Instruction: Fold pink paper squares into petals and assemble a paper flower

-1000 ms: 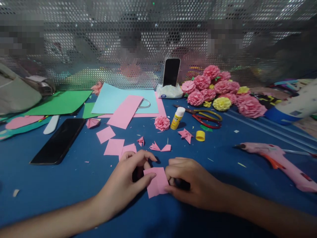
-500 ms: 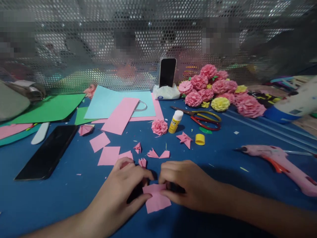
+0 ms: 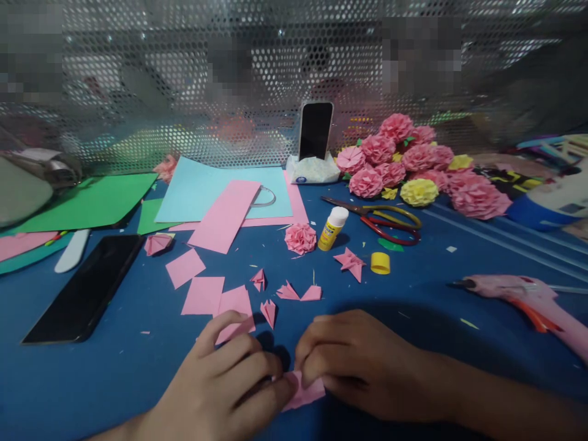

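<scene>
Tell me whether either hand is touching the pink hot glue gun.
No, the pink hot glue gun lies apart from the left hand and the right hand, which both touch the small pink paper.

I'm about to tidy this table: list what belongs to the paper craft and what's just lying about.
Likely in the job: held pink paper, pink squares, small folded pieces, perhaps glue stick and scissors.

Seemingly just lying about: flat black phone, upright phone, white tissue pack.

Behind the paper piece (image 3: 309,395) stands a glue stick (image 3: 331,233), a phone (image 3: 89,291) lying left, a glue gun (image 3: 508,286) right.
</scene>
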A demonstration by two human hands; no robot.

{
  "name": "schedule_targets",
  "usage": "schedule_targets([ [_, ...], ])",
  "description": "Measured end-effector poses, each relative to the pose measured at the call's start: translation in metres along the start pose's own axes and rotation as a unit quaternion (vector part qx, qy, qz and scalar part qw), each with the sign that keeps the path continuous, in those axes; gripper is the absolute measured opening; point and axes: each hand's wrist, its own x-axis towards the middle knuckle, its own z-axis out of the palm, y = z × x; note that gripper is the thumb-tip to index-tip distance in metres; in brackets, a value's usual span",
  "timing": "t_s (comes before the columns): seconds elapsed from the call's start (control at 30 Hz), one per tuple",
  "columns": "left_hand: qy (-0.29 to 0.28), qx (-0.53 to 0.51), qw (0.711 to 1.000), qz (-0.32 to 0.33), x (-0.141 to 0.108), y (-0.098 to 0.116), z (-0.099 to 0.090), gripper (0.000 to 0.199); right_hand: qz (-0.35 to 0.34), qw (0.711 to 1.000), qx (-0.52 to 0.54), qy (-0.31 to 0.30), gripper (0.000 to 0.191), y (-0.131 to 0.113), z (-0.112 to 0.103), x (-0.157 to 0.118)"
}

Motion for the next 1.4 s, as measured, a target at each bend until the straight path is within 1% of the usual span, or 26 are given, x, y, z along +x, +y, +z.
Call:
schedule_targets([
  [0.2,0.018,0.024,0.999,0.032,-0.001,0.003,-0.001,0.032,0.013,1.0,0.01,-0.021,0.026,-0.004,-0.002,0.002],
  [0.27,0.016,0.025,0.999,0.037,-0.002,0.002,-0.001,0.03,0.013,0.999,0.011,-0.027,0.024,-0.005,-0.001,0.002],
  [0.37,0.011,0.031,0.998,0.047,-0.004,0.001,-0.001,0.031,0.008,1.0,0.012,-0.02,0.02,-0.006,0.0,0.001],
  [0.5,0.017,0.04,0.998,0.05,-0.005,0.003,0.0,0.033,0.003,1.0,0.003,-0.017,0.02,-0.005,0.001,0.001],
  [0.67,0.016,0.085,0.994,0.065,-0.01,0.006,0.003,0.023,0.008,1.0,0.0,-0.018,0.02,-0.003,0.001,0.001],
  [0.73,0.002,0.104,0.992,0.075,-0.012,0.005,0.002,0.023,0.008,1.0,-0.001,-0.019,0.019,-0.003,0.001,0.001],
  [0.83,-0.016,0.115,0.99,0.086,-0.014,0.005,-0.001,0.029,0.006,1.0,0.002,-0.021,0.019,-0.002,0.002,0.001],
  [1.03,-0.023,0.106,0.991,0.073,-0.013,0.004,-0.005,0.03,0.004,1.0,0.003,-0.025,0.018,-0.001,0.002,0.001],
  [1.17,-0.024,0.088,0.993,0.076,-0.01,0.001,-0.005,0.029,0.011,0.999,0.004,-0.03,0.019,-0.001,0.001,-0.001],
  [1.27,-0.012,0.078,0.994,0.07,-0.01,0.0,-0.003,0.027,0.009,0.999,-0.001,-0.033,0.017,-0.001,0.001,-0.002],
  [1.33,0.006,0.07,0.996,0.057,-0.012,0.0,0.0,0.023,0.011,1.0,-0.008,-0.028,0.014,-0.001,0.001,-0.002],
  [1.4,0.009,0.065,0.997,0.042,-0.014,-0.001,0.002,0.019,0.011,1.0,-0.014,-0.024,0.012,-0.002,0.001,-0.002],
])
